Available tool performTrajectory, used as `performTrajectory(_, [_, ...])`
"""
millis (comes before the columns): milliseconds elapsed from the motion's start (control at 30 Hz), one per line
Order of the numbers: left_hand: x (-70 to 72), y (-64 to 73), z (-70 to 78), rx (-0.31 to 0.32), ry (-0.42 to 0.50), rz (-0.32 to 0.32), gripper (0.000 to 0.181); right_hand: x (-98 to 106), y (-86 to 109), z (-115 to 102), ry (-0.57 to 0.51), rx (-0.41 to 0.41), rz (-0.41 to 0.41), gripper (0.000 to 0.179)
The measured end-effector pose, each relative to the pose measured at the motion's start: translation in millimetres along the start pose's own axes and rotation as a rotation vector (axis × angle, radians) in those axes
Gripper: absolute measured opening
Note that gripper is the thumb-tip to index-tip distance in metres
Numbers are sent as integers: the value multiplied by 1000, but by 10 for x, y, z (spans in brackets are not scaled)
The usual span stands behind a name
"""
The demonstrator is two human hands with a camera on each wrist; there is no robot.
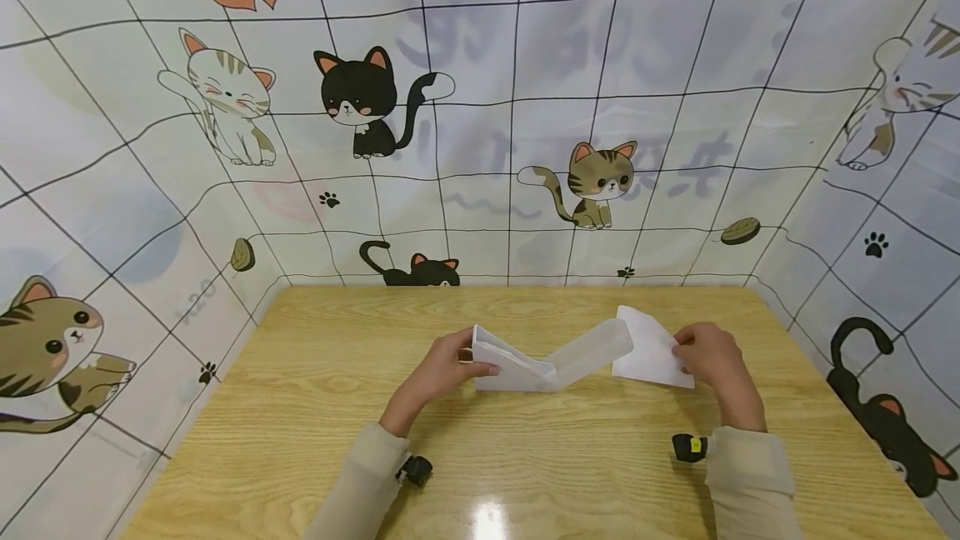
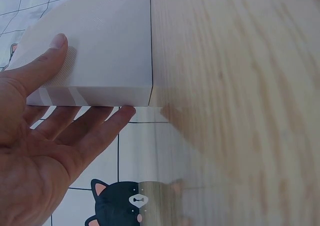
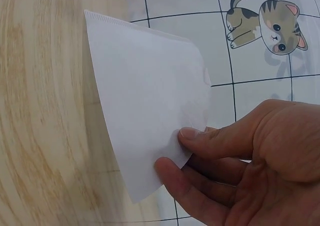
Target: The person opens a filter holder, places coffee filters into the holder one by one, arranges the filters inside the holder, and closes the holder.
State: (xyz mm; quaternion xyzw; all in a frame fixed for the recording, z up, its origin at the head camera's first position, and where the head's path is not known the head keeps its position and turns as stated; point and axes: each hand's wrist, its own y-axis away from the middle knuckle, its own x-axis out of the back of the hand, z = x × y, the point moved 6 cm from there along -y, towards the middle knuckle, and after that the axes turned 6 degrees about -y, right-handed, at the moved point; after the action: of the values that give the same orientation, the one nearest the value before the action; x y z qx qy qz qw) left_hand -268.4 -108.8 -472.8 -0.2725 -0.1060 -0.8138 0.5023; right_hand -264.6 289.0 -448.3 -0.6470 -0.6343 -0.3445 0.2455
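My left hand point(image 1: 444, 369) grips the left end of a white box point(image 1: 506, 373), thumb on its front side and fingers along its end. In the left wrist view the box point(image 2: 107, 45) stands on its edge on the wood, its face under my thumb. Its translucent lid point(image 1: 596, 352) is swung open to the right, and the edges of thin white sheets point(image 1: 517, 352) show inside. To the right of the lid, my right hand point(image 1: 716, 361) pinches a white paper coffee filter point(image 3: 145, 95) between thumb and fingers. A crimped seam runs along one edge of the filter.
A wooden table point(image 1: 315, 440) lies under both hands. Behind it and at both sides hangs a white grid-patterned cloth point(image 1: 480, 123) with printed cats. Small black cameras sit at the left wrist point(image 1: 415, 471) and right wrist point(image 1: 688, 447).
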Motion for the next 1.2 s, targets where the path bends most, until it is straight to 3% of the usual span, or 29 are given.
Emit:
performTrajectory(733, [-2,-1,16,24,16,-1,34,129,98,-149,23,50,65,31])
performTrajectory(1200, [-3,-11,-16,8,8,5,34,239,179,-250,15,55,103,31])
